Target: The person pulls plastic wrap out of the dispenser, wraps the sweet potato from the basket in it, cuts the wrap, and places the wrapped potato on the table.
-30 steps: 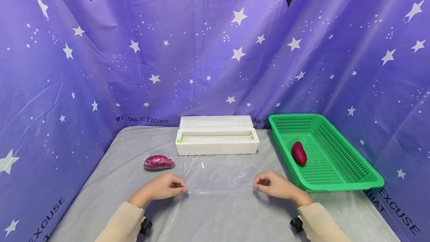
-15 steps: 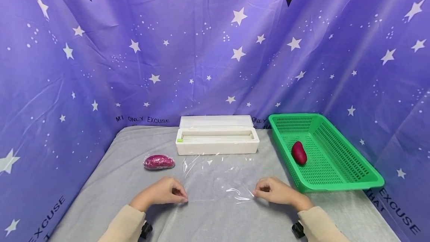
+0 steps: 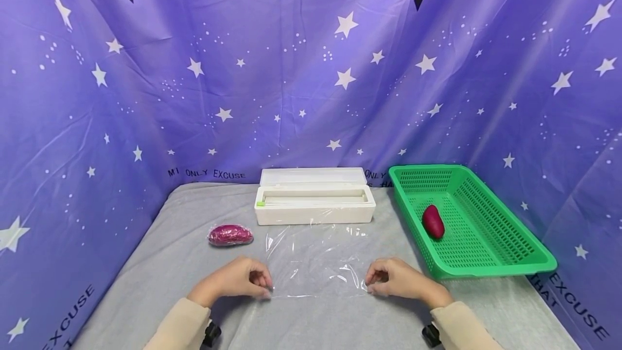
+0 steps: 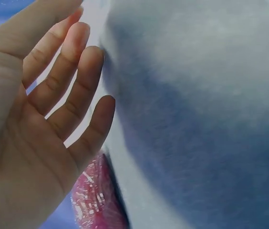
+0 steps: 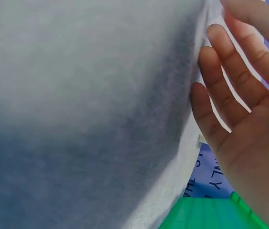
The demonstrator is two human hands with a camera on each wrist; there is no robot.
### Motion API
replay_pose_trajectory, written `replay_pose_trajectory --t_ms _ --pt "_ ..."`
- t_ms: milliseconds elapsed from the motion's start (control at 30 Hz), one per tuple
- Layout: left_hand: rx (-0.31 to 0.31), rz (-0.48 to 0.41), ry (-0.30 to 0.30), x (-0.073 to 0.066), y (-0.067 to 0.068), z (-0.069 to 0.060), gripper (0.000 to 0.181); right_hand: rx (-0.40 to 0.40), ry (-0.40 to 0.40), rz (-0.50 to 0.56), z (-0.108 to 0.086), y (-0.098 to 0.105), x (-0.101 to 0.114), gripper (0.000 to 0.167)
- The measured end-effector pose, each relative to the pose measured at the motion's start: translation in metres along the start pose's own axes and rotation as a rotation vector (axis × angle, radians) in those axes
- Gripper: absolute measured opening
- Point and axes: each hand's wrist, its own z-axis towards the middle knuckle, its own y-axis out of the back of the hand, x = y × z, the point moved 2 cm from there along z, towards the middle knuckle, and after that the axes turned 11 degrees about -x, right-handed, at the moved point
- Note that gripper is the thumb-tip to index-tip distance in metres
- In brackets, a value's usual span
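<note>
A sheet of clear cling film (image 3: 316,271) spreads over the grey cloth, running from a white cling film dispenser (image 3: 316,214) with its lid up. At the film's front left corner is my left hand (image 3: 238,280), its thumb and fingertips slightly parted. My right hand (image 3: 398,280) is by the front right corner in a like pose. In both wrist views the other fingers (image 4: 72,90) of the left and fingers (image 5: 230,81) of the right are fanned and gently bent. Left of the film lies a purple sweet-potato-like piece (image 3: 230,235) wrapped in film.
A green plastic basket (image 3: 491,271) stands at the right, near my right forearm. Inside it lies one unwrapped dark red piece (image 3: 433,222) of similar shape. Purple star-printed curtains (image 3: 311,96) enclose the back and sides of the cloth-covered table (image 3: 301,328).
Both hands have drawn the film's front edge slightly nearer and lowered it to the cloth. Their thumbs and fingertips, pinching the film earlier, now look parted. The dispenser, basket and both purple-red pieces stay put.
</note>
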Motion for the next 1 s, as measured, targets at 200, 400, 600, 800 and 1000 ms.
replay_pose_trajectory --t_ms 200,400,600,800,1000 --pt "-0.012 0.002 -0.034 -0.006 0.008 0.003 0.012 -0.019 -0.011 -0.030 0.007 0.010 0.008 0.012" --pt "-0.058 0.028 -0.076 -0.017 0.019 0.008 0.014 -0.042 -0.007 -0.035 0.015 0.025 0.022 0.013" --pt "-0.102 0.083 -0.100 -0.024 0.028 0.012 0.018 -0.081 0.035 -0.083 0.021 0.040 0.030 0.011" --pt "-0.131 0.113 -0.102 -0.028 0.032 0.019 0.013 -0.149 0.059 -0.153 0.026 0.062 0.038 0.011" --pt "-0.147 0.123 -0.123 -0.036 0.033 0.028 0.011 -0.223 0.034 -0.217 0.030 0.092 0.046 0.013"
